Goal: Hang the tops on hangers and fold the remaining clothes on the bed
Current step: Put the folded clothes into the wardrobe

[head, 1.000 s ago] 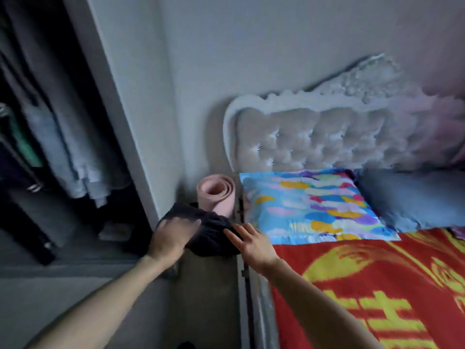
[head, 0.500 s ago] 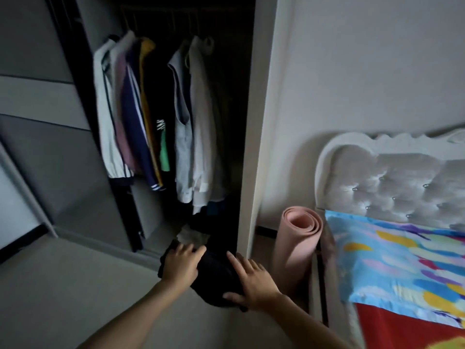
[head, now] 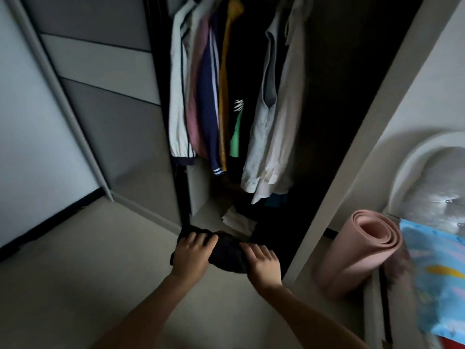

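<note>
Head view looks down into an open wardrobe. Far left of the fingers stands the grey sliding door (head: 105,102). Above them hang the tops on hangers (head: 201,96), striped and coloured jackets first, with pale shirts (head: 274,127) further right. Just beyond the fingertips, on the wardrobe floor, lies a crumpled white cloth (head: 236,220).

The left hand (head: 192,255) grips the left end of a folded dark garment (head: 227,250), its fingers (head: 201,239) curled over the top edge. The right hand (head: 264,264) holds the right end, its fingers (head: 254,249) bent across the top. Both thumbs are hidden underneath. The bundle sits between the two hands, above the floor at the wardrobe's threshold.

Right of the fingers a rolled pink mat (head: 362,250) stands beside the bed, then comes a patterned pillow (head: 437,273).

The garment looks light, soft and limp. Its folds would likely slump or fall open if it were held by one end or pinched at a corner. It seems best carried as it is, supported under both ends with the layers pressed together, kept level and set down flat. It appears neither slippery nor fragile, though the dim light hides the fabric.
</note>
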Demonstrator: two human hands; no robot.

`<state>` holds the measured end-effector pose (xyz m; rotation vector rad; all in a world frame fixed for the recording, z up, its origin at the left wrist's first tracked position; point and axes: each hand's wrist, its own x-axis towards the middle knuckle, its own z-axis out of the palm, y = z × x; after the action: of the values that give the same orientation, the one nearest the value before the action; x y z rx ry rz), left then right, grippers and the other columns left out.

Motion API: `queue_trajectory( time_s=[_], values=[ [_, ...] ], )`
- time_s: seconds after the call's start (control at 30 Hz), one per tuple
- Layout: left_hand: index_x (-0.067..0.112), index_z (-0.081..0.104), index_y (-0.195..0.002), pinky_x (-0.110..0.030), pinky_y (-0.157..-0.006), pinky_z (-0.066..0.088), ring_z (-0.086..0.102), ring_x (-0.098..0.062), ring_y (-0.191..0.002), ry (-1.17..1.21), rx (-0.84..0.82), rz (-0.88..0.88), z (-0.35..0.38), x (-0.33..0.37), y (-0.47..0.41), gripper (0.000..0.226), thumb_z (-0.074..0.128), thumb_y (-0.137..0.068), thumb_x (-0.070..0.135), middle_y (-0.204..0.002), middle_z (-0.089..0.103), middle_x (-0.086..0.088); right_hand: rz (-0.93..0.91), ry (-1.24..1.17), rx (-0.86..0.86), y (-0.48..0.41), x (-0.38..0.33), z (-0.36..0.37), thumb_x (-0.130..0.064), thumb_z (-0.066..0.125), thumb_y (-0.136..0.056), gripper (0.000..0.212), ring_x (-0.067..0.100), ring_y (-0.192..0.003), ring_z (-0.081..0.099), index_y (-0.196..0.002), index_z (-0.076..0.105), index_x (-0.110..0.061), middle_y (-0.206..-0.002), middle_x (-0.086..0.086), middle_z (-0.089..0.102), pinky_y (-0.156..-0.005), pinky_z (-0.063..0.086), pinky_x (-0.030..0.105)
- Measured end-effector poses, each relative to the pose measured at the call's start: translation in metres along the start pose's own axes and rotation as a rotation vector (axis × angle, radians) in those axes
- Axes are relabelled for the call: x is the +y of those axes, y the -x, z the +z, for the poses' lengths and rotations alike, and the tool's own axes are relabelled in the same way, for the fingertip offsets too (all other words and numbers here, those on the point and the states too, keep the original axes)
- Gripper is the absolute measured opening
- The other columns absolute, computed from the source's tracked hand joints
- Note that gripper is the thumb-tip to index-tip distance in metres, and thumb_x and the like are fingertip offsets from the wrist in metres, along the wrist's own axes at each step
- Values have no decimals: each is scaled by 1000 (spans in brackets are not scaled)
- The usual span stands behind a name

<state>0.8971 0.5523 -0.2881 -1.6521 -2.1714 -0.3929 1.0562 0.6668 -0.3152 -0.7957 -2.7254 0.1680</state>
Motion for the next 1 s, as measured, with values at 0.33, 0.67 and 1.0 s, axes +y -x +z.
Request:
queue_trajectory(
  time_s=[0.33,0.67,1.0],
  values=[
    [15,53,-102,-30,-54,49,63,-25,-64,-103,243,42,70,-125,-12,30,27,-96,3,-82,70,-8,-317,7,269,-127,-27,80,-23,46,-72,34,23,-69,66,-97,68,-18,-88,4,71,-57,50,24],
    [11,48,-102,-34,-50,52,62,-29,-58,-120,-164,12,122,-265,-90,80,83,-31,7,-75,67,-12,-321,-120,34,-281,-54,153,-19,61,-57,48,21,-68,66,-105,61,-21,-91,1,70,-57,48,20],
    [14,48,-100,-28,-48,50,61,-25,-57,51,-167,162,197,-272,-159,36,45,-64,15,-68,65,-7,-118,-22,-10,-312,-1,186,-20,60,-60,36,21,-64,65,-94,71,-21,-83,0,69,-53,50,22]
  ],
)
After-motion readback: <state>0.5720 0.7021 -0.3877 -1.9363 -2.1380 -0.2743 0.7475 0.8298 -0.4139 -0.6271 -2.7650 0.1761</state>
